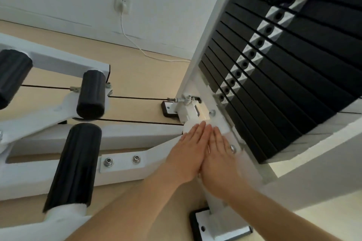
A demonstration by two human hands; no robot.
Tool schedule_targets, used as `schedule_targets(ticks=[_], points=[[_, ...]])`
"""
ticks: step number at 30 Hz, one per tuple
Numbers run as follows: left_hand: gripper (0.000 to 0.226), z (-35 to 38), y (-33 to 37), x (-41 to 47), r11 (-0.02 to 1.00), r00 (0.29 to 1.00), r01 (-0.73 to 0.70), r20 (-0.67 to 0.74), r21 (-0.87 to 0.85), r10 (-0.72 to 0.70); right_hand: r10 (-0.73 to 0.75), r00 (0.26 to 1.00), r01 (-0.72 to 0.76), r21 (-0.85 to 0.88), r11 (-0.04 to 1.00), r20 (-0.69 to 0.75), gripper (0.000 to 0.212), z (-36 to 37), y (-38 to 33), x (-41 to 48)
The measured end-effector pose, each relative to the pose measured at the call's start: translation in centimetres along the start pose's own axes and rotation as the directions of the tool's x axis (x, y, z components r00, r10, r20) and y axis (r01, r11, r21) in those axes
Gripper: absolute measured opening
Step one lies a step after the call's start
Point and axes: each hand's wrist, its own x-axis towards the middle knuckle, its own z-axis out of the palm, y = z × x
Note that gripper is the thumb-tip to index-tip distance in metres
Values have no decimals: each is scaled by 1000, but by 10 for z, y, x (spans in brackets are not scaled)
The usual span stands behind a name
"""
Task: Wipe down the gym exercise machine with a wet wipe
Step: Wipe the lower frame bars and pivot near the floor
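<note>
Item 1: white-painted steel gym machine frame (125, 160), low beams running L to R across light wood floor (137, 72), two hex bolts (108, 162) in its near beam. Item 2: stack of black rectangular weight plates (293, 76), upper R, w/ grey centre strip of pin holes, set between white uprights. Item 3: three black ribbed foam roller pads (91, 94) on the frame's L part. Item 4: thin black cable (137, 98), stretched between the pads and the stack's base. Item 5: L hand (186, 152) & R hand (219, 154), laid flat side by side on the frame at the foot of the stack, touching along inner edges; fingers of both straight and together, clamped on nothing. Item 6: white rounded edge (189, 127) just past L fingertips; could not tell if wet wipe or frame part. Item 7: black rubber foot w/ grey plate (205, 225), bottom centre. Item 8: white wall socket w/ plug (122, 4), white cord (133, 43) trailing to the floor.
</note>
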Motion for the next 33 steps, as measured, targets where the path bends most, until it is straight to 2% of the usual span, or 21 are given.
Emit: schedule_targets(ticks=[3, 6, 10, 13, 16, 18, 19, 21, 23, 26, 31, 33], points=[[77, 9, -6, 12, 999, 999, -51, -3, 10, 51, 53, 997, -53, -2, 999, -60, 97, 7, 3, -2], [65, 8, -2, 28, 995, 992, -96, -85, 33, 98, 96, 993, -97, 1, 995, -62, 100, 7, 6, -8], [59, 8, -1, 35, 994, 989, -99, -102, 48, 103, 90, 995, -93, -49, 994, -44, 98, 0, 12, -13], [54, 3, -8, 23, 998, 995, -39, -87, 47, 43, 22, 995, -25, -28, 999, -93, 86, 2, 3, -6], [56, 3, -30, -2, 987, 992, 111, 47, 120, -117, -66, 992, 68, 19, 997, -111, 67, 12, -29, 1], [56, -3, -40, -19, 960, 952, 237, 162, 152, -260, -106, 992, 109, 33, 994, -70, 70, 16, -52, 3], [57, -8, -44, -22, 941, 924, 269, 223, 204, -312, -129, 987, 132, 30, 991, -98, 72, 17, -60, 4], [61, -24, -52, -25, 894, 843, 258, 366, 367, -394, -236, 972, 236, 28, 971, -22, 69, 12, -73, 5], [65, -43, -61, -36, 821, 724, 213, 479, 529, -497, -327, 943, 325, 54, 944, 52, 66, 5, -93, 6], [73, -65, -74, -57, 741, 607, 183, 519, 646, -602, -363, 929, 353, 117, 928, 71, 66, 8, -127, 9], [86, -74, -67, -85, 652, 538, -18, 557, 758, -633, -248, 957, 212, 218, 953, 151, 68, 11, -143, 3], [80, -70, -61, -88, 616, 523, -105, 570, 781, -634, -254, 954, 196, 305, 932, 162, 69, 7, -146, -10]])
